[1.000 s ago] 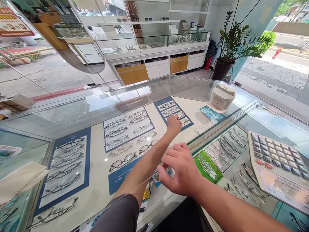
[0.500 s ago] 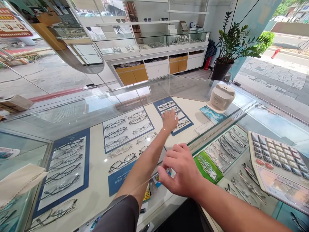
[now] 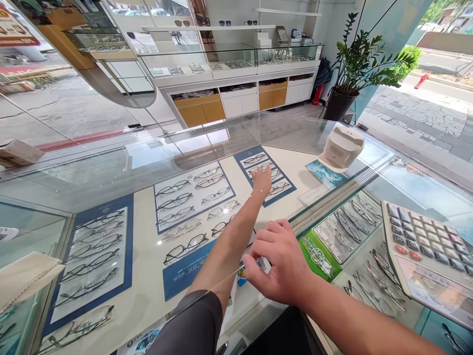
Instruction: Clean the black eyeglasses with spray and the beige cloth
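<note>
My left hand reaches far inside the glass display case, over the blue-bordered tray. Its fingers are apart at a pair of eyeglasses in the tray's middle; whether they touch it is unclear. Dark-framed eyeglasses lie just beyond, and another pair sits nearer me. My right hand rests by the glass edge at the case's near side, fingers curled in with the thumb apart, and nothing shows in it.
To the left are a larger tray of eyeglasses and a blue-edged tray. A calculator, a green cloth under eyeglasses and a cream-coloured device are on the right. The glass edge crosses above my left arm.
My left hand has shifted slightly within the far tray, its fingers drawn differently over the middle eyeglasses. My right hand has hardly moved. The view has turned slightly.
</note>
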### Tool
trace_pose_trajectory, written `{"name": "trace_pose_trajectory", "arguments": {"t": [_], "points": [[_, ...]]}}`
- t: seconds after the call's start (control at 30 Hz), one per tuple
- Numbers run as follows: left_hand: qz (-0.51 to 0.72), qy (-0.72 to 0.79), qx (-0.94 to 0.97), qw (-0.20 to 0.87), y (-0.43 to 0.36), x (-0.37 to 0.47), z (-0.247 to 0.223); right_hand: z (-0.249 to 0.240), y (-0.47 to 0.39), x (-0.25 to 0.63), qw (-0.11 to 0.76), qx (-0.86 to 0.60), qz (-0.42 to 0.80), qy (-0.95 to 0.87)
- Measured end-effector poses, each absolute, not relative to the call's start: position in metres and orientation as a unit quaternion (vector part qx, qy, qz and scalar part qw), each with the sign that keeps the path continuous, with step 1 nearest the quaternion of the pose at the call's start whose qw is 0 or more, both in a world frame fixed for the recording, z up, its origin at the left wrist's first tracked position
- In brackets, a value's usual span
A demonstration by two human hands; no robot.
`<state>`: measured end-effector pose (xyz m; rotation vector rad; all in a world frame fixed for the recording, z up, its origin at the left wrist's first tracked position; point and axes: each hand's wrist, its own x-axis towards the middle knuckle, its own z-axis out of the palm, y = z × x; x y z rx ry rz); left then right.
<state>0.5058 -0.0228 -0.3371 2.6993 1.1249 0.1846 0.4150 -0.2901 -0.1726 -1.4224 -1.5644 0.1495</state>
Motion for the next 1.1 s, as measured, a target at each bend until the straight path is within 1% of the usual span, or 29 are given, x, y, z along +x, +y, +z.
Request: {"name": "trace_pose_trajectory", "arguments": {"t": [0.4, 0.67, 0.83, 0.93, 1.0, 1.1], "points": [[0.016, 0.355, 0.934, 0.018, -0.023, 0.510, -0.339, -0.173, -0.291, 0.415, 0.490, -0.586, 0.073, -0.641], [0.014, 0.341, 0.940, -0.002, -0.032, 0.514, -0.344, -0.175, -0.291, 0.416, 0.482, -0.592, 0.079, -0.641], [0.050, 0.348, 0.936, 0.002, -0.041, 0.507, -0.318, -0.175, -0.291, 0.417, 0.478, -0.593, 0.073, -0.644], [0.091, 0.356, 0.930, 0.000, -0.061, 0.491, -0.298, -0.177, -0.291, 0.418, 0.475, -0.591, 0.068, -0.648], [0.129, 0.354, 0.926, 0.029, -0.084, 0.472, -0.290, -0.178, -0.291, 0.420, 0.470, -0.592, 0.062, -0.652], [0.132, 0.358, 0.908, 0.172, -0.124, 0.434, -0.288, -0.180, -0.290, 0.424, 0.467, -0.595, 0.044, -0.653]]}}
